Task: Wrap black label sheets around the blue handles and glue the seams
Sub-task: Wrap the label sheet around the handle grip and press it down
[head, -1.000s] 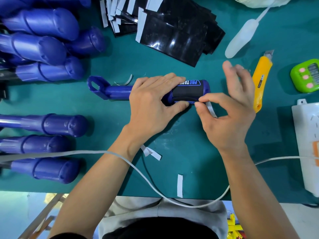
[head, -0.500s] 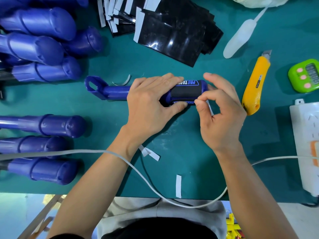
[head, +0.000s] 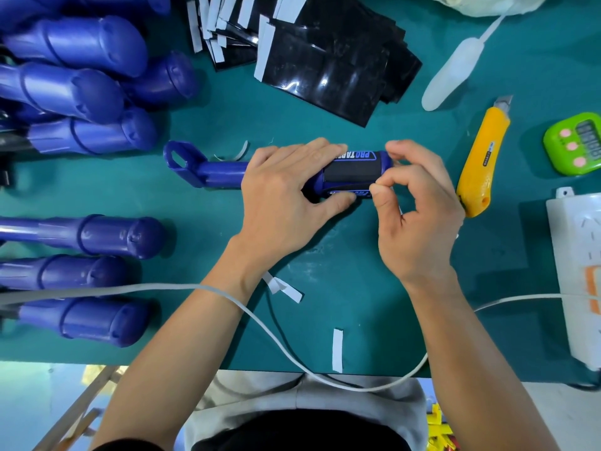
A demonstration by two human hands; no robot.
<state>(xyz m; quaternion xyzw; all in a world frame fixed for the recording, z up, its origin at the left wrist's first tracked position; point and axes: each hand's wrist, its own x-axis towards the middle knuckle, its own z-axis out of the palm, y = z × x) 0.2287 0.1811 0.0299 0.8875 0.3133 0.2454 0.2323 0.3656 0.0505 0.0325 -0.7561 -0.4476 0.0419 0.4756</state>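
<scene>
Blue handle (head: 208, 169) lies crosswise on the green mat (head: 357, 288), with its loop end to the left. A black label (head: 353, 169) with blue print is wrapped round its thick end. Left hand (head: 283, 196) clamps the handle at mid-length, fingers over the far side and thumb on the near side against the label. Right hand (head: 419, 216) sits at the handle's right end with fingers curled; thumb and forefinger pinch the label's near right corner.

- Beyond the handle: a loose stack of black label sheets (head: 331, 70).
- Right of it: a yellow utility knife (head: 481, 164) just beside the right hand, and a white squeeze bottle (head: 452, 79) farther off.
- Left of it: bare blue handles (head: 74, 89) in a heap.
- Nearer than it: white paper strips (head: 337, 349) and a white cable (head: 260, 317).
</scene>
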